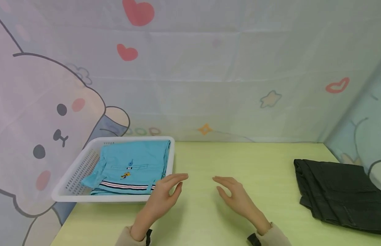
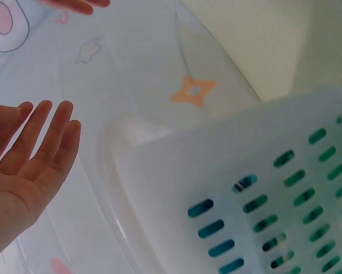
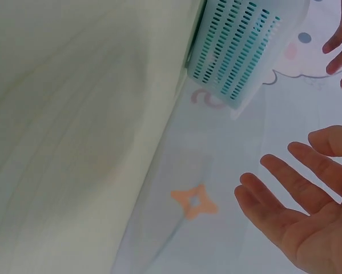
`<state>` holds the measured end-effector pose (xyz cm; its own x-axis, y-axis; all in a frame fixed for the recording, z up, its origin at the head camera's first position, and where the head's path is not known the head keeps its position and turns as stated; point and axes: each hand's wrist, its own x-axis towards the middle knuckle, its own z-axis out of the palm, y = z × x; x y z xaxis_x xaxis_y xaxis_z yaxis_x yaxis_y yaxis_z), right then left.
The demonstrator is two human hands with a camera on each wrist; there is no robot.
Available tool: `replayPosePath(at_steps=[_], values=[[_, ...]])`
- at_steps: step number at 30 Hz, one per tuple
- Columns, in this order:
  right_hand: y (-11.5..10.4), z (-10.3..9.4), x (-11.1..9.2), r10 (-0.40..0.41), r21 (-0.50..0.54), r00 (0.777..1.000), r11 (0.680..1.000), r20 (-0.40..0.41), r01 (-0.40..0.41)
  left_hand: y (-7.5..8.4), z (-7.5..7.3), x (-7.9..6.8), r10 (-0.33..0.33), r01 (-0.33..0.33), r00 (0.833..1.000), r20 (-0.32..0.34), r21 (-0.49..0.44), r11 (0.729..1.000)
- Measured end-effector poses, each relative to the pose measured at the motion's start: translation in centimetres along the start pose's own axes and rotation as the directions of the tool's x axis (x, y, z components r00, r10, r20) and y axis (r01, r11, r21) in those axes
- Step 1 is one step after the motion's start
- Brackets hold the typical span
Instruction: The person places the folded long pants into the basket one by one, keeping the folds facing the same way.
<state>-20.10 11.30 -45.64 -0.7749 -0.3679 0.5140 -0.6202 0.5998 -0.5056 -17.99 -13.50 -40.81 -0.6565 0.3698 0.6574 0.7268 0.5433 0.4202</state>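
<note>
My left hand [image 1: 164, 194] hovers at the near right corner of a white plastic basket [image 1: 116, 198], its fingers loosely bent and holding nothing. Inside that basket lies a folded light-blue pair of trousers [image 1: 135, 155] with a button, a small embroidered figure and a striped band. Across from it, my right hand [image 1: 236, 196] is held over the table with relaxed fingers and nothing in its grasp. The two palms roughly face each other with a gap between. In the left wrist view the basket's slotted side [image 2: 216, 171] stands beside the left hand.
A folded black garment [image 1: 341, 194], denim-like, lies at the right side of the yellow-green table [image 1: 196, 218]. Behind the table hangs a pale cloth backdrop [image 1: 209, 68] printed with hearts, stars and a cartoon bear; it continues along the right side.
</note>
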Motion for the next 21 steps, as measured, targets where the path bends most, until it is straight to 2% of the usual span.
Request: replayPosePath(at_steps=[10,21], values=[[1.1,-1.3,-0.9,0.026,0.028,1.000,0.999,-0.012,-0.025,1.6,1.3,0.7,-0.069,0.073,0.994,0.087,-0.048,0.996],[2.5,-2.4,-2.0,0.070,0.041,0.997,0.997,-0.041,-0.069,1.7,3.4,1.4,-0.031,0.044,0.994,0.100,-0.130,0.990]])
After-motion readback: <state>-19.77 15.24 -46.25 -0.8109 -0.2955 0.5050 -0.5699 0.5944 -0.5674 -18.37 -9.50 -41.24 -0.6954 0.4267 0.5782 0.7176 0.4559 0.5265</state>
